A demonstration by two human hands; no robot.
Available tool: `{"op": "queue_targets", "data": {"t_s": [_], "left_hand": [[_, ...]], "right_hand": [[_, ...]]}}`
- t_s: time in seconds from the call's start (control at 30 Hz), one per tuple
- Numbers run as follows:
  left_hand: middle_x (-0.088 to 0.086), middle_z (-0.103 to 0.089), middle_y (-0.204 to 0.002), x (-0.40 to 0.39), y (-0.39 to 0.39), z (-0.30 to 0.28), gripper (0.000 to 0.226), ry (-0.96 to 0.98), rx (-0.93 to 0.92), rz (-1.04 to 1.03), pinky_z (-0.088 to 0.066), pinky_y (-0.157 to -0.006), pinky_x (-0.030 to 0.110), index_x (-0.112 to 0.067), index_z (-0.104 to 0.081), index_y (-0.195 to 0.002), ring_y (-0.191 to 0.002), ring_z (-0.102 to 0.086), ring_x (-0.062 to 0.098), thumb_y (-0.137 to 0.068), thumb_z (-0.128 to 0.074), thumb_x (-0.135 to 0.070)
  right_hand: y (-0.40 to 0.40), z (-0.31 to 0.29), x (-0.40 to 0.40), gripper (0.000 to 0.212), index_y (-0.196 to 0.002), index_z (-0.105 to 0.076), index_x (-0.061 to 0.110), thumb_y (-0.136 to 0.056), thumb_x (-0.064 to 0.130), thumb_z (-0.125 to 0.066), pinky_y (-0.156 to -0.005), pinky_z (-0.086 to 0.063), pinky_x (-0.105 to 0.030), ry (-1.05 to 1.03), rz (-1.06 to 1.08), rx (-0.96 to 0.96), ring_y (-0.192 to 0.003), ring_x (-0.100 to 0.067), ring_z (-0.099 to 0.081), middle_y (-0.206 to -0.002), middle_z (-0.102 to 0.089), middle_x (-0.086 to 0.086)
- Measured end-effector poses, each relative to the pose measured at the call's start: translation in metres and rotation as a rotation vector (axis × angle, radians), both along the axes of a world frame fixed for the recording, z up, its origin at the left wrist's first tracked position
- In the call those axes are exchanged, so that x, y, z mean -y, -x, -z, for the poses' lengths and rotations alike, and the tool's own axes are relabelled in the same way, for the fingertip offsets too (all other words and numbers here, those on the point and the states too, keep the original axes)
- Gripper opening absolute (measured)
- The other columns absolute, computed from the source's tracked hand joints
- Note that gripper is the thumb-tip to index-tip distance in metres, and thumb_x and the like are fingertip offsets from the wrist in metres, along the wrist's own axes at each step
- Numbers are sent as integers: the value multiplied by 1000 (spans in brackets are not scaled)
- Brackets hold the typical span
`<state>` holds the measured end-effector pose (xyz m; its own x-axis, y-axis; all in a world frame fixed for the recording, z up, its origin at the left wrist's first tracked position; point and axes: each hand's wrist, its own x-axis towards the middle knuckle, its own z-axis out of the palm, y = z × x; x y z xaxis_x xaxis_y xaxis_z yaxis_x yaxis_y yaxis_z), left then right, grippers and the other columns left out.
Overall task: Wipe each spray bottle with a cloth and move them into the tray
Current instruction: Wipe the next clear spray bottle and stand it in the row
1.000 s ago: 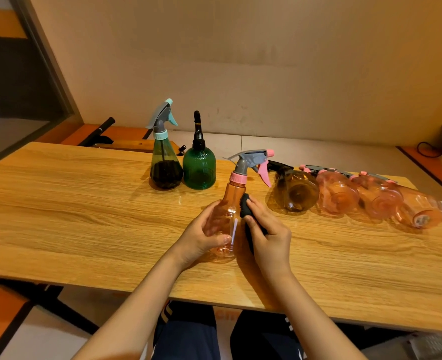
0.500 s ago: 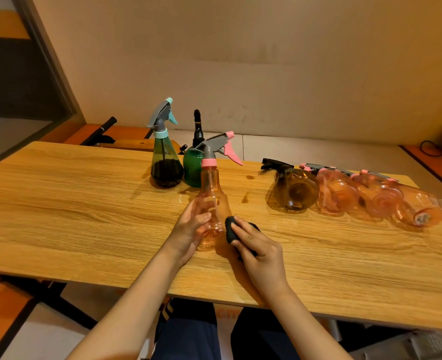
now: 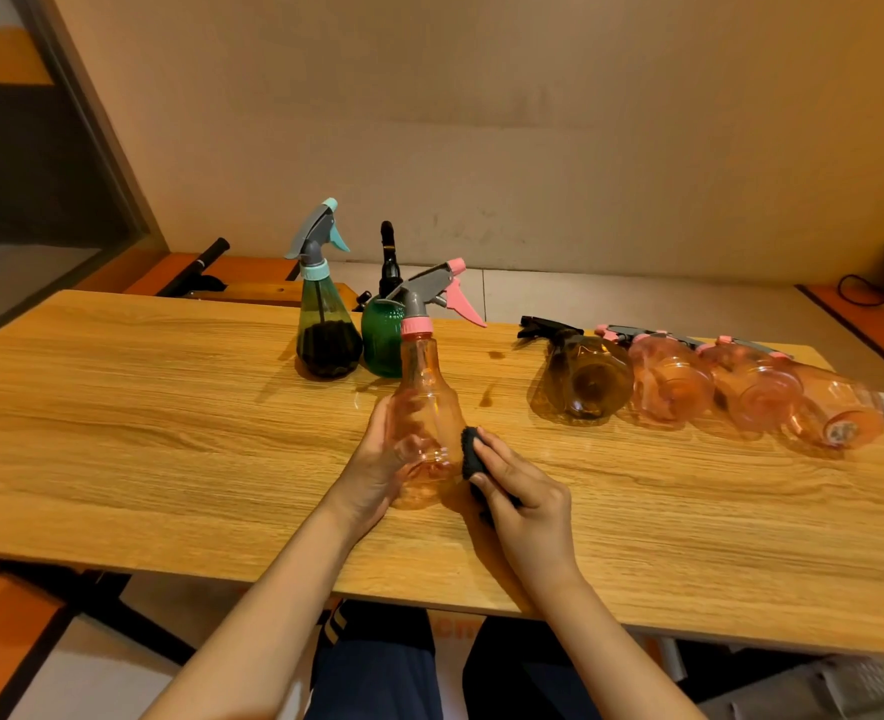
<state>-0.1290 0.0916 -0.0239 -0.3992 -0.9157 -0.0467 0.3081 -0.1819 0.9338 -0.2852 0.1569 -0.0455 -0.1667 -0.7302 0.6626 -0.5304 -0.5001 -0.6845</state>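
Pink spray bottle (image 3: 422, 402) upright over desk (image 3: 118, 407), gripped round the body by left hand (image 3: 377, 459). Right hand (image 3: 523, 491) pinching dark cloth (image 3: 473, 454) against its lower side. Behind: two green bottles (image 3: 325, 324) standing. Rightward: four bottles (image 3: 689, 379) lying down. Clear pink plastic, grey-pink trigger.

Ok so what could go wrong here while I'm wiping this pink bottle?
1. The pink spray bottle is held only by the left hand low on its body; the right hand pressing the black cloth sideways could twist or tip it.
2. Its trigger head sits close to the green bottle and the teal-capped bottle; swinging it might knock them over.
3. The four bottles lying on their sides, like the brown bottle, could roll if bumped.
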Motion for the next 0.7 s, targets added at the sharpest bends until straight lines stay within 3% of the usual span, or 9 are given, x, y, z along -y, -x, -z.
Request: {"op": "queue_targets", "data": {"t_s": [0.17,0.37,0.53,0.7], "left_hand": [[-1,-70,-106,-2,2,-1,102,21,10,-26,-54,-75,22,-21,-50,-124,-99,-67,13,-36,-93,-51],[-8,-67,-114,-2,4,5,99,119,149,-43,-51,-81,21,-27,-43,-132,-110,-62,9,-47,-90,-44],[0,-57,-129,-3,5,8,88,191,219,-11,-48,-96,27,-31,-42,-132,-120,-56,12,-53,-80,-30],[-5,-54,-127,-6,7,4,78,227,255,28,-48,-81,14,-38,-42,-124,-106,-60,-5,-59,-78,-12]], "right_hand": [[0,2,-1,43,-116,-57,5,-74,-1,-66,-96,-43,-17,38,9,-41,-113,-4,-54,-119,-58,1],[0,5,0,44,-117,-58,6,-75,-1,-67,-97,-43,-21,51,-9,-79,-113,-12,-56,-121,-58,0],[-2,-5,7,39,-114,-61,6,-75,1,-65,-97,-40,-14,34,51,-30,-112,-7,-54,-118,-57,2],[-4,-32,29,34,-111,-64,3,-77,2,-63,-98,-37,-11,72,120,-34,-112,-5,-52,-117,-57,1]]}}
